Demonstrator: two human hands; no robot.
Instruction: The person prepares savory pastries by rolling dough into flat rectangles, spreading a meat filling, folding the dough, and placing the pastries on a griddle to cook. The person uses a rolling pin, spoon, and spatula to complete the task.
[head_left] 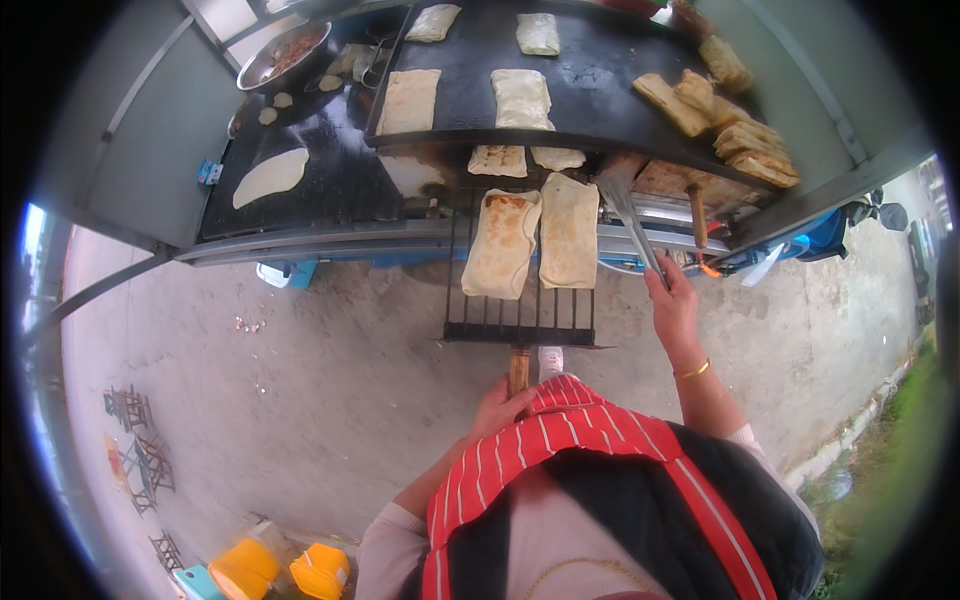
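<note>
My left hand (497, 409) is closed round the wooden handle (519, 370) of a black grill rack (520, 333) that is pulled out from under the griddle. On the rack lie a browned flatbread (502, 245) and a paler flatbread (568, 232), with two more partly hidden under the griddle's edge behind them. My right hand (675, 300) grips metal tongs (632, 222) beside the paler flatbread, their tips near the opening. Whether the tongs touch the bread I cannot tell.
Above the rack, the black griddle (590, 85) carries several pale dough pieces and a pile of browned flatbreads (755, 150) at right. A flat dough strip (271, 178) and a bowl of filling (288, 58) are at left. Yellow buckets (320, 571) stand on the ground at lower left.
</note>
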